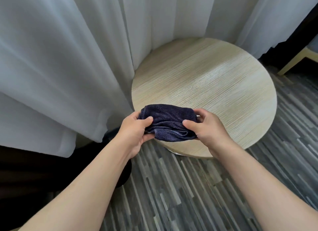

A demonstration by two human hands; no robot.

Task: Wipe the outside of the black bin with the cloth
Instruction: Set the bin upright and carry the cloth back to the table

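Head view shows your left hand and right hand both closed on the dark blue cloth, one at each end, holding it bunched and folded over the near-left edge of the round wooden table. The cloth's lower fold hangs just past that edge, over the striped floor. Your thumbs press on top and your fingers curl beneath, so the grip looks firm.

The black bin itself is not clearly in sight — there is a dark mass low at the left, under the hem of the white curtain and behind your left forearm, and it may be the bin, but I cannot tell from this angle.

Risks from here:
- You start wiping with the cloth wadded as it is; a thick lump would touch the bin's wall at a few high spots only and skip the rest.
- Letting go with one hand to reach down could let the loose folds drop open and trail on the floor, picking up dirt.
- If the bin sits against the curtain, a sweep round its far side could catch the fabric — pull the bin clear first.
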